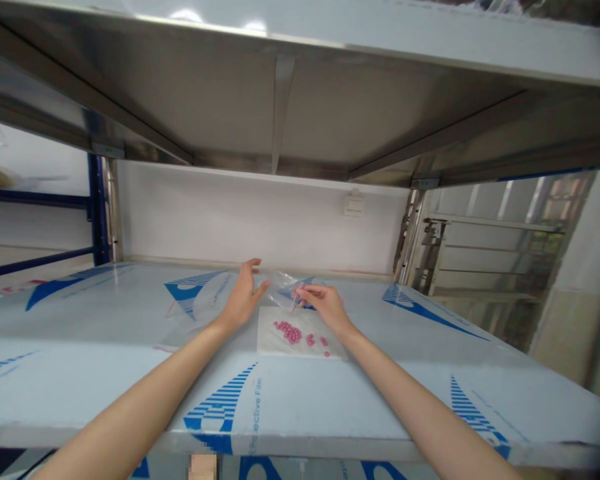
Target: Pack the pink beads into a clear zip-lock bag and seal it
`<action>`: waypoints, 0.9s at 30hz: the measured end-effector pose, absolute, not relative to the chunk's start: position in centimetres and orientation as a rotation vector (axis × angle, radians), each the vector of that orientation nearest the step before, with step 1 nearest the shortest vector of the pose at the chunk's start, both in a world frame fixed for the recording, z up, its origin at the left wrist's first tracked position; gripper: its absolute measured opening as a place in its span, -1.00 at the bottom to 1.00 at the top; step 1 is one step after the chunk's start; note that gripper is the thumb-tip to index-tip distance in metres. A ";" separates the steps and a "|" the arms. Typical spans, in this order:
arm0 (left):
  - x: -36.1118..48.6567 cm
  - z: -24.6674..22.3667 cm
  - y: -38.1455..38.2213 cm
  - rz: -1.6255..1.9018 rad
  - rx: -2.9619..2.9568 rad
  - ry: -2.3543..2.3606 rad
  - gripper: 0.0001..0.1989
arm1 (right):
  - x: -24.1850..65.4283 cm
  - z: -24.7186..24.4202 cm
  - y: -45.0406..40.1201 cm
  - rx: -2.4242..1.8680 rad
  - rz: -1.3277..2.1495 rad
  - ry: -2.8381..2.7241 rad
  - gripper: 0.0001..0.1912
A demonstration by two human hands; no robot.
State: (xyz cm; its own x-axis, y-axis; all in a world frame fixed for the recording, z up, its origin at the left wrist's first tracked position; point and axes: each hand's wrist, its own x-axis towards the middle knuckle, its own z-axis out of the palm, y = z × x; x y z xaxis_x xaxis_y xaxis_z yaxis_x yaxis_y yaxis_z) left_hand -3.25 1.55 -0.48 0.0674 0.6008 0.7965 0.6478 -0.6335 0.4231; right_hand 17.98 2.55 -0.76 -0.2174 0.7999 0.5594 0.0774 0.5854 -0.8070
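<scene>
"What does the head view show?"

"The right hand (pixel 326 307) pinches a thin clear stick (pixel 296 300) between its fingertips, a narrow grip that steadies it, tilted down."

"And the left hand (pixel 242 301)?"

"Open, fingers spread, holding nothing, just left of a clear bag (pixel 285 285)."

"The pink beads (pixel 289 332)?"

"Clustered near the hands on a white sheet (pixel 269 341), which keeps them together on the film-covered shelf (pixel 90 320)."
</scene>
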 end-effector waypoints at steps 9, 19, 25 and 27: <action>-0.1 0.3 -1.6 -0.785 -1.976 -0.971 -0.75 | 17.3 -0.6 1.3 -0.704 0.843 -1.659 -0.63; -0.2 0.2 -1.5 -0.544 -1.928 -0.939 -0.81 | 16.7 -1.4 1.3 -0.692 0.751 -1.742 -0.69; -0.2 -0.1 -1.3 -0.556 -1.949 -1.005 -0.83 | 16.9 -1.3 1.6 -0.692 0.596 -1.848 -0.71; -0.2 -0.1 -1.2 -0.577 -1.978 -1.015 -0.85 | 17.0 -1.3 1.7 -0.698 0.532 -1.862 -0.73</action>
State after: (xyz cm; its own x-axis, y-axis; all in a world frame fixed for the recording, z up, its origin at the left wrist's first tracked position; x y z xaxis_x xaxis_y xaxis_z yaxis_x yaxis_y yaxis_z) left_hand -0.25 -1.23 -0.13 0.5700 0.4452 0.6906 0.8211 -0.3387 -0.4594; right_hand 16.96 1.66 -1.31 -0.3002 0.6788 0.6702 0.2219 0.7330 -0.6430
